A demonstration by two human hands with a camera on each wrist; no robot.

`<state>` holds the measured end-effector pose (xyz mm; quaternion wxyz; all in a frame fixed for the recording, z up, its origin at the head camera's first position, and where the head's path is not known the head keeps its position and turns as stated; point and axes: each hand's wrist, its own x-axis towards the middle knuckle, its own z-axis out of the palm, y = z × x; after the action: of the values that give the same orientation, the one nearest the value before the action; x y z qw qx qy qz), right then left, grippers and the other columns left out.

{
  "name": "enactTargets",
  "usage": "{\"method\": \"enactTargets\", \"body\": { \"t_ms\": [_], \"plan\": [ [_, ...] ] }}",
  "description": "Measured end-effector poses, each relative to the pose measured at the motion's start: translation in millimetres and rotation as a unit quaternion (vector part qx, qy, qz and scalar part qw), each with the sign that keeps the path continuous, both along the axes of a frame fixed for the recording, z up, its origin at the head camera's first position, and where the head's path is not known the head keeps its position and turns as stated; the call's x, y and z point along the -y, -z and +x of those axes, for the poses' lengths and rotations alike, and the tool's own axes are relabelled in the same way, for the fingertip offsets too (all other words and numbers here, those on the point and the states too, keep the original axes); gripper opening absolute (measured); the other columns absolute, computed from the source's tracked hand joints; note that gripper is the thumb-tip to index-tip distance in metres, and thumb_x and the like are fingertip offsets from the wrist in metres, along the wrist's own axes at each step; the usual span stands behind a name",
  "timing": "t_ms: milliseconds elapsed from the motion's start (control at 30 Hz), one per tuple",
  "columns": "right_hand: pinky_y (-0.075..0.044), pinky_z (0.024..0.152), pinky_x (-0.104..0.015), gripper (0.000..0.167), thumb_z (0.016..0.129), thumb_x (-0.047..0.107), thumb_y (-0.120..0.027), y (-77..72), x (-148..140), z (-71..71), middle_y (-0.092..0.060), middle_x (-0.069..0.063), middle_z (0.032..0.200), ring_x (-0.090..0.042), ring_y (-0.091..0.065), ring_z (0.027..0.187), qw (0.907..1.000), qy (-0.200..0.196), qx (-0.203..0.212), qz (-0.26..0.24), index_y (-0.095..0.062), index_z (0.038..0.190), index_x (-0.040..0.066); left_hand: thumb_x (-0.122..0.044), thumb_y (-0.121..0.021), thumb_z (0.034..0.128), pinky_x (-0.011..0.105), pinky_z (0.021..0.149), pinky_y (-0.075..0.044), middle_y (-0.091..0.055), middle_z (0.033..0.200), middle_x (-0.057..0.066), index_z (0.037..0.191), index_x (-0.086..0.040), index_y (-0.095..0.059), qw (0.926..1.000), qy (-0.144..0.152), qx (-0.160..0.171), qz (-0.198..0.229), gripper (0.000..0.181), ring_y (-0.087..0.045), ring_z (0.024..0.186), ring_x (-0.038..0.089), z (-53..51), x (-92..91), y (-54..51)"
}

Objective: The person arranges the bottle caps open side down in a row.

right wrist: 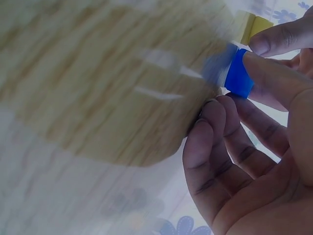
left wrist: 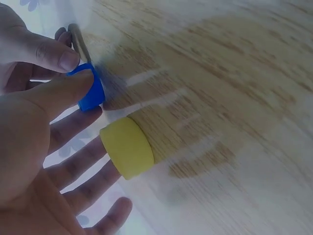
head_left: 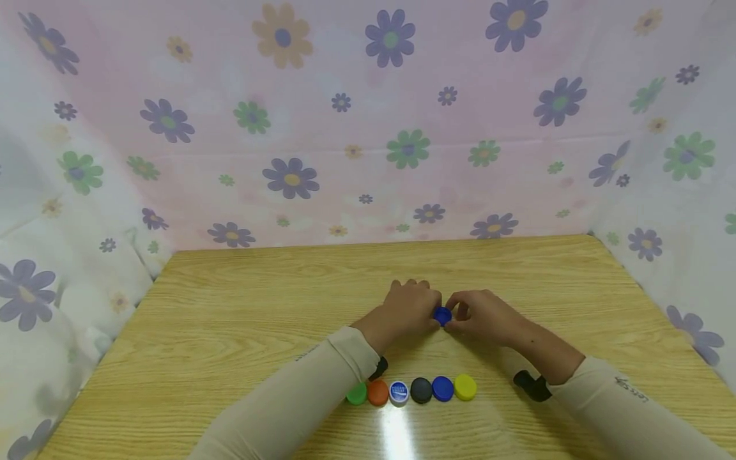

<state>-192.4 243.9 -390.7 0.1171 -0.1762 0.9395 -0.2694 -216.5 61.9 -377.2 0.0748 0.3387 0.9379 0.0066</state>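
A blue bottle cap [head_left: 443, 316] stands at the middle of the table between both hands. My left hand [head_left: 409, 310] pinches it from the left with thumb and index finger, its other fingers spread in the left wrist view. From the right, my right hand [head_left: 485, 316] pinches the same cap, its remaining fingers loosely bent. The left wrist view shows the cap's blue side [left wrist: 99, 93] partly covered by the left thumb. Close to the left hand's other fingers stands a yellow bottle cap [left wrist: 127, 148], which the left hand hides in the head view.
Nearer me, a row of caps runs left to right: green [head_left: 356, 394], orange-red [head_left: 377, 392], white with blue print [head_left: 399, 393], black [head_left: 421, 390], blue [head_left: 443, 388], yellow [head_left: 465, 387]. My left sleeve borders the green one. Flowered cloth [head_left: 368, 160] surrounds the wooden table [head_left: 241, 287].
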Motion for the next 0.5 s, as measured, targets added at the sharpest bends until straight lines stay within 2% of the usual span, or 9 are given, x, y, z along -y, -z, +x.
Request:
{"method": "enactTargets", "body": {
  "t_ms": [133,333,500],
  "plan": [
    [-0.05,0.068,-0.03,0.024,0.089,0.021,-0.076,1.5,-0.2,-0.6,-0.066,0.002,0.082,-0.011,-0.059,0.074,1.0,0.002,0.005,0.001,-0.07,0.108,0.007,-0.043,-0.07,0.093,0.05,0.098,-0.045,-0.065,0.101,-0.003,0.115,-0.024,-0.07,1.0,-0.004,-0.006,-0.003,0.029,-0.06,0.095,0.016,1.3,-0.9,-0.6],
    [-0.049,0.067,-0.029,0.024,0.089,0.021,-0.076,1.1,0.6,0.2,-0.066,0.002,0.081,-0.01,-0.059,0.073,1.0,-0.002,-0.003,0.002,-0.07,0.107,0.007,-0.043,-0.069,0.0932,0.047,0.095,-0.044,-0.066,0.1,-0.004,0.113,-0.024,-0.071,1.0,-0.002,-0.009,0.001,0.028,-0.06,0.092,0.015,3.1,-0.1,-1.3],
    [-0.049,0.065,-0.027,0.023,0.09,0.02,-0.075,-4.3,0.2,5.0,-0.066,0.002,0.082,-0.01,-0.058,0.071,0.9998,0.003,-0.02,-0.004,-0.07,0.109,0.008,-0.041,-0.069,0.0939,0.052,0.105,-0.038,-0.069,0.104,-0.006,0.114,-0.023,-0.071,0.9997,-0.007,-0.01,0.019,0.027,-0.06,0.095,0.015,3.0,0.6,-3.0]
  ]
}}
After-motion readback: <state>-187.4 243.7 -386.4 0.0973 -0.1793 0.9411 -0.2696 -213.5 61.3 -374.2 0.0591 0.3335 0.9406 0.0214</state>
